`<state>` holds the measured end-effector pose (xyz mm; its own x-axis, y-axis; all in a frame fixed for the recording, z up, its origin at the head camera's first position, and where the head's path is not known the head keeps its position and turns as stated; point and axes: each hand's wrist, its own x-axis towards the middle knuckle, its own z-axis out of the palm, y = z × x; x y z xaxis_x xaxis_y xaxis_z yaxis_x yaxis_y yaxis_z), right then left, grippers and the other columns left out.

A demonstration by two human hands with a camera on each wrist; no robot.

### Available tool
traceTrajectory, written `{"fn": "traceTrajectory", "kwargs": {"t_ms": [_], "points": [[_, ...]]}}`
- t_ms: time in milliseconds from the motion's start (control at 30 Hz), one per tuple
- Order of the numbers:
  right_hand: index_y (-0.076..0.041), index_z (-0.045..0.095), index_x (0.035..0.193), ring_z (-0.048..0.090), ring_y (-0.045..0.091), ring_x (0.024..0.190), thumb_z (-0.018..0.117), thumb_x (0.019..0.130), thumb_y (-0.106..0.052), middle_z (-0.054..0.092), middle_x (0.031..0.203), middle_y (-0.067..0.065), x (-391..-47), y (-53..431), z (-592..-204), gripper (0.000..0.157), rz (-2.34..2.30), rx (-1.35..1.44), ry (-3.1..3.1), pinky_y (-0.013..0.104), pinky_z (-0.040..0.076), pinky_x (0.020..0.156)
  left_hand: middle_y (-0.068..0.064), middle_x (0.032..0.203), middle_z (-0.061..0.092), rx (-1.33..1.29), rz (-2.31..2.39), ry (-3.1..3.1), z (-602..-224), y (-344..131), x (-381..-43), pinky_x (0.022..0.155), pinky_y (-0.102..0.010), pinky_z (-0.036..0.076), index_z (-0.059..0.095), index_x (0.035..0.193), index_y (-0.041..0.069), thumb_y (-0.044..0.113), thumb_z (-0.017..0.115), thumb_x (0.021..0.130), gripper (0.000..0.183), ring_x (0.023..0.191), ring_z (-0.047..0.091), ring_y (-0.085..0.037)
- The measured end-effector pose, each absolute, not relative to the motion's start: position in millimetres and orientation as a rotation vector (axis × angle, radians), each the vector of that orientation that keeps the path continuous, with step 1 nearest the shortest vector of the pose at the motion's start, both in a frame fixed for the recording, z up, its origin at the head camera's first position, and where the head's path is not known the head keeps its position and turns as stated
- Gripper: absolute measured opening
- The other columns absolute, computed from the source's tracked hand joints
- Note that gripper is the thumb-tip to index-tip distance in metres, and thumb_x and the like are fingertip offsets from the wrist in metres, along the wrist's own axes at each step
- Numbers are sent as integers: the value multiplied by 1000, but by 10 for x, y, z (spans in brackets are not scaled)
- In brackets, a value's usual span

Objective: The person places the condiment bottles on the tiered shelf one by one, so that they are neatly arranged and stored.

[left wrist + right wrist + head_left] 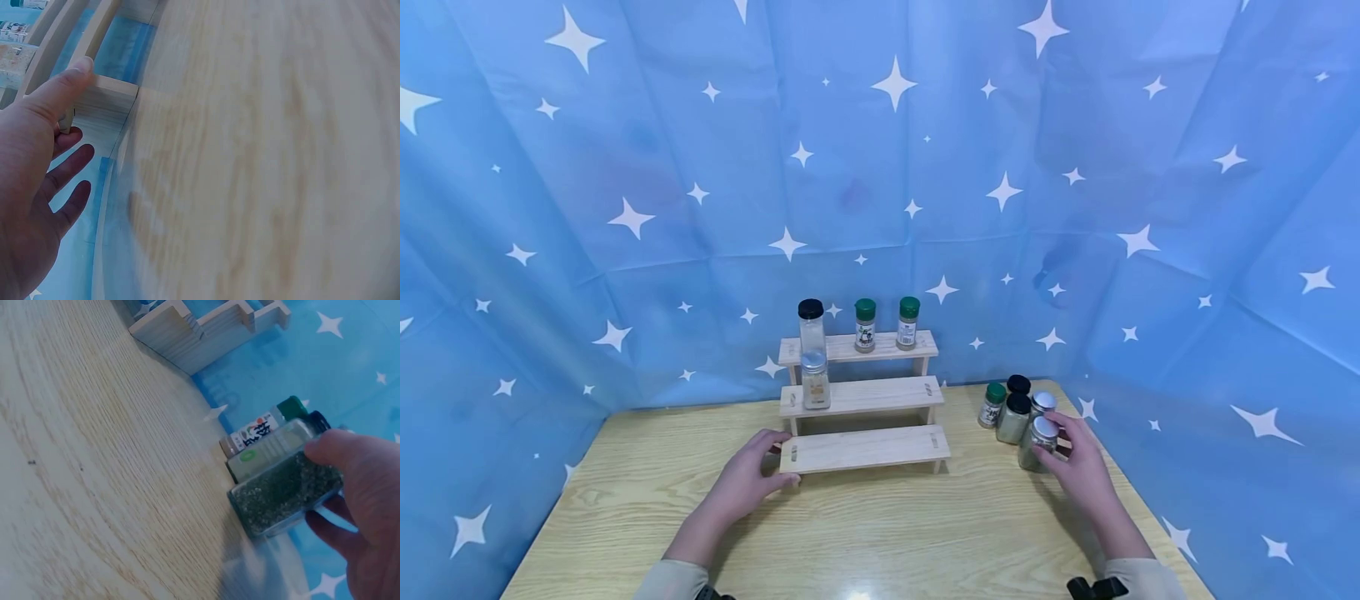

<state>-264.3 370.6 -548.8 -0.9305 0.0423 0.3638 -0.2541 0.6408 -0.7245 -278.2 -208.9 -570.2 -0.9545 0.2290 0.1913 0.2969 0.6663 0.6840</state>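
Head view: a three-tier wooden rack carries a black-capped bottle and two green-capped bottles up top, a silver-lidded shaker mid-step. At its 8 o'clock, the left hand pinches the bottom step's end. Toward 4 o'clock, above the surface, the right hand's fingers curl around a silver-lidded jar; other spice containers cluster from its 10 to 12 o'clock.

Left wrist view: thumb over the step, lower fingers loosely spread.

Right wrist view: the gripped jar holds dark green flakes; whether its base touches down is unclear.

Rack cut off, left wrist view
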Motion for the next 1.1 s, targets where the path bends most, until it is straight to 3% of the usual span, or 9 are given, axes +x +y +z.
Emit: {"fn": "traceTrajectory", "kwargs": {"t_ms": [300, 567, 900, 1100], "points": [[-3, 59, 148, 63, 34, 125, 87, 99, -11, 65, 140, 21, -2658, 3662, -5440, 57, 1240, 189, -2562, 15, 56, 93, -1, 145, 65, -427, -1156, -2788, -5709, -2103, -2795, 112, -56, 55, 64, 151, 12, 33, 95, 90, 72, 130, 66, -27], [-9, 63, 146, 62, 9, 116, 89, 97, -16, 67, 136, 15, -2713, 3513, -5316, 56, 1241, 237, -2525, 15, 57, 93, -1, 145, 65, -433, -1161, -2781, -5704, -2109, -2798, 112, -56, 55, 64, 151, 12, 33, 95, 90, 72, 130, 66, -28], [-7, 61, 147, 67, 32, 119, 88, 98, -15, 66, 133, 17, -2843, 3257, -5115, 57, 1274, 331, -2532, 22, 60, 94, 0, 144, 66, -432, -1171, -2786, -5713, -2096, -2787, 111, -55, 55, 64, 151, 14, 31, 95, 90, 70, 129, 66, -26], [-6, 60, 149, 68, 36, 117, 88, 98, -15, 66, 130, 18, -2915, 3141, -5041, 59, 1279, 397, -2523, 23, 61, 90, 1, 143, 66, -434, -1176, -2786, -5713, -2093, -2793, 111, -54, 56, 65, 150, 14, 33, 95, 90, 70, 129, 66, -25]]}}
